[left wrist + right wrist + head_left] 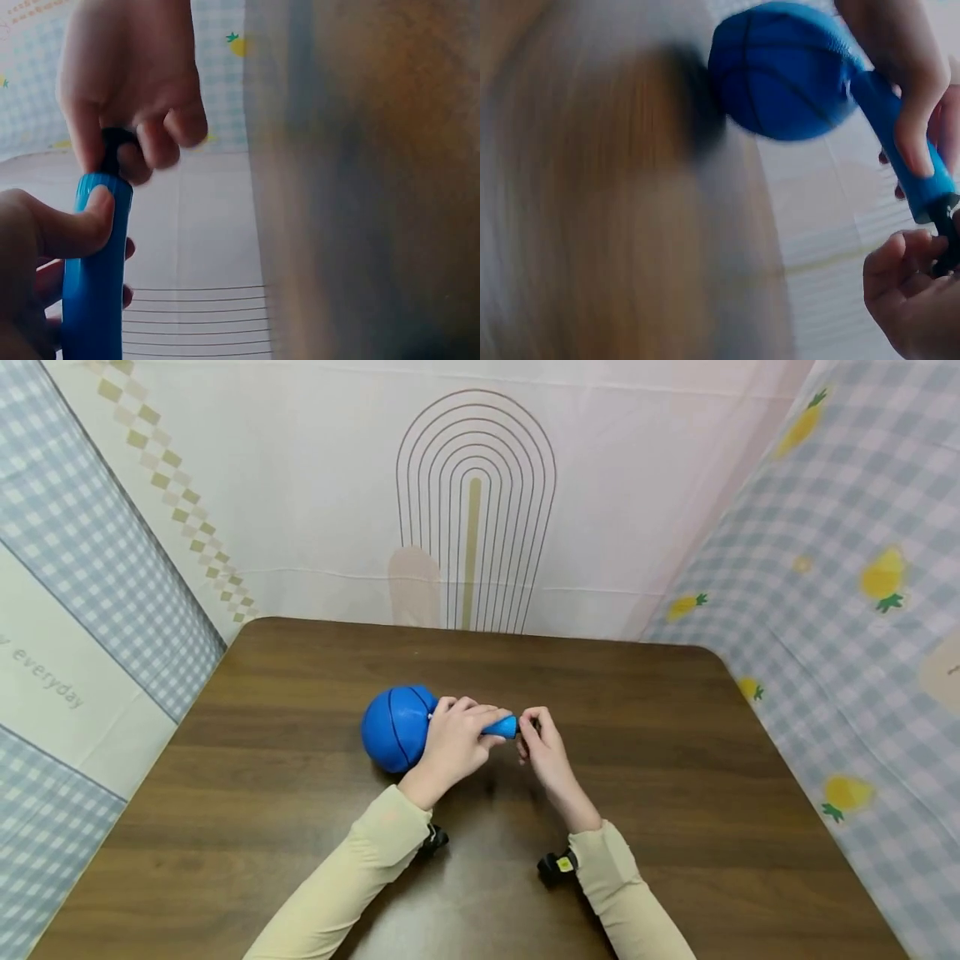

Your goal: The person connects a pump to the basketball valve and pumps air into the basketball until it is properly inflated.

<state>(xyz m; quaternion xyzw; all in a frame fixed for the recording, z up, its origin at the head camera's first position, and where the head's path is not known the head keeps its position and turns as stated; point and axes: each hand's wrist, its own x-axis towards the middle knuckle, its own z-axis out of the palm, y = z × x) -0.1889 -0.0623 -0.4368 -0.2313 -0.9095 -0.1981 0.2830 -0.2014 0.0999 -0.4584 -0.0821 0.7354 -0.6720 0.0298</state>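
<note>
A blue ball (393, 732) with black seam lines sits on the left of both hands in the head view. Joined to it end-on is a small blue hand pump (900, 146), whose tip meets the ball. My left hand (456, 739) wraps its fingers round the pump barrel (94, 277), thumb along the side near the black end. With fingertips and thumb, my right hand (546, 750) pinches the black pump handle (946, 232), which stands close to the barrel's end. Most of the handle is hidden by the fingers.
Underneath is a brown wooden table (262, 827) with rounded far corners. A pale printed cloth (315, 485) hangs behind it, and checked cloth (825, 610) with pineapples hangs at the right. A black wrist camera (557, 867) sits at the right cuff.
</note>
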